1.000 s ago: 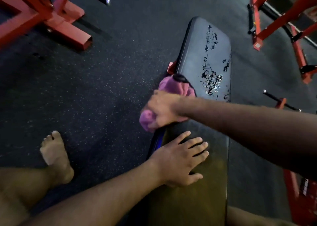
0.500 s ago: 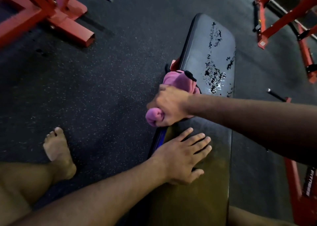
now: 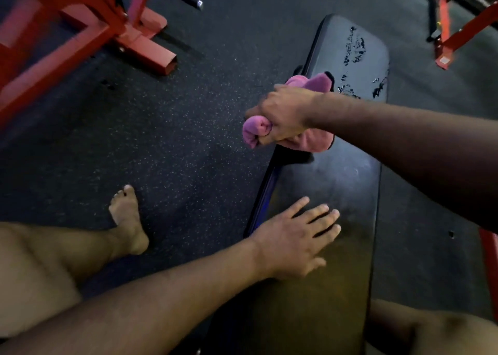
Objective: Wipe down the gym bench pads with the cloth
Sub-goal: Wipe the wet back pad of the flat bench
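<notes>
A long black gym bench runs away from me. Its near pad (image 3: 336,193) is smooth, and its far pad (image 3: 358,39) has cracked, peeling patches. My right hand (image 3: 283,112) grips a bunched pink cloth (image 3: 312,139) at the left edge of the bench, over the gap between the two pads. One end of the cloth sticks out left of my fist, another end rises behind it. My left hand (image 3: 293,238) rests flat on the near pad with its fingers spread.
Dark speckled rubber floor (image 3: 175,139) surrounds the bench. A red steel frame (image 3: 113,31) with a black bar stands at the upper left. More red frame parts (image 3: 452,31) stand at the upper right. My bare left foot (image 3: 128,220) is on the floor beside the bench.
My right hand has shifted slightly along the left edge of the bench with the cloth, and more cloth now shows under my wrist. My left hand has stayed flat on the near pad.
</notes>
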A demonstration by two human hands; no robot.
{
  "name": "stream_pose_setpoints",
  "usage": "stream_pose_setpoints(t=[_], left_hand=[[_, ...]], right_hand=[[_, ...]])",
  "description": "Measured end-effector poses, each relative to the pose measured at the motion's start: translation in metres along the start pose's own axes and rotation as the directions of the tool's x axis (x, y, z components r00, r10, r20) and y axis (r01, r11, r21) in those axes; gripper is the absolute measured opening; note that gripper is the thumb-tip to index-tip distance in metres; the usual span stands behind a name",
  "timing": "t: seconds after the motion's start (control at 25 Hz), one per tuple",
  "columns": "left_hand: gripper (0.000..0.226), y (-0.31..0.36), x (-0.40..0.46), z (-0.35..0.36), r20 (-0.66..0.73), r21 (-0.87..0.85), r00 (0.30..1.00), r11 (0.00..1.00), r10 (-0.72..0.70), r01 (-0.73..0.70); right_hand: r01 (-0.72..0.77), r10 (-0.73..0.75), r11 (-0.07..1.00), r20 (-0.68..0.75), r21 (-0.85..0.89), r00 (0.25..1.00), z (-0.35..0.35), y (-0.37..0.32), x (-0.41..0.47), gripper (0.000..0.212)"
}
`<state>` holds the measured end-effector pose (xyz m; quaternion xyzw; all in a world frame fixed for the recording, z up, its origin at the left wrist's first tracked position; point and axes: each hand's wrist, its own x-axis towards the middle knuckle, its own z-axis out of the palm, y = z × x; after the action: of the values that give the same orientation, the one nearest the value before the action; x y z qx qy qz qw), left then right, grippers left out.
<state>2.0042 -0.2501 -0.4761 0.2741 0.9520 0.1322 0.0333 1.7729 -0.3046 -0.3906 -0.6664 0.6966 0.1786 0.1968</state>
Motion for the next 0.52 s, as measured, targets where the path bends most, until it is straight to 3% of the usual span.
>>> stream_pose_setpoints(t=[0.08, 0.16, 0.32, 0.4, 0.52], left_hand=[[0.073, 0.037, -0.016, 0.009, 0.028, 0.030, 0.999, 0.999, 0.018, -0.019], [0.074, 0.061, -0.022, 0.017, 0.028, 0.018, 0.999, 0.999, -0.047, 0.046], [0.073, 0.059, -0.023, 0.023, -0.009, 0.044, 0.996, 0.995, -0.088, 0.088], [0.072, 0.059, -0.023, 0.026, -0.013, 0.049, 0.998, 0.997, -0.066, 0.066], [0.069, 0.064, -0.026, 0.029, 0.005, 0.013, 0.994, 0.994, -0.107, 0.107]], right_hand=[[0.015, -0.001, 0.993, 0.124, -0.116, 0.992, 0.015, -0.013, -0.009, 0.035], [-0.077, 0.122, 0.972, 0.194, -0.221, 0.973, 0.032, -0.025, -0.008, 0.050], [-0.183, 0.224, 0.963, 0.209, -0.197, 0.952, 0.035, -0.064, 0.002, 0.048], [-0.132, 0.164, 0.980, 0.230, -0.148, 0.959, 0.042, -0.108, 0.001, 0.049], [0.068, -0.063, 0.998, 0.252, -0.009, 0.966, 0.065, -0.187, -0.008, 0.048]])
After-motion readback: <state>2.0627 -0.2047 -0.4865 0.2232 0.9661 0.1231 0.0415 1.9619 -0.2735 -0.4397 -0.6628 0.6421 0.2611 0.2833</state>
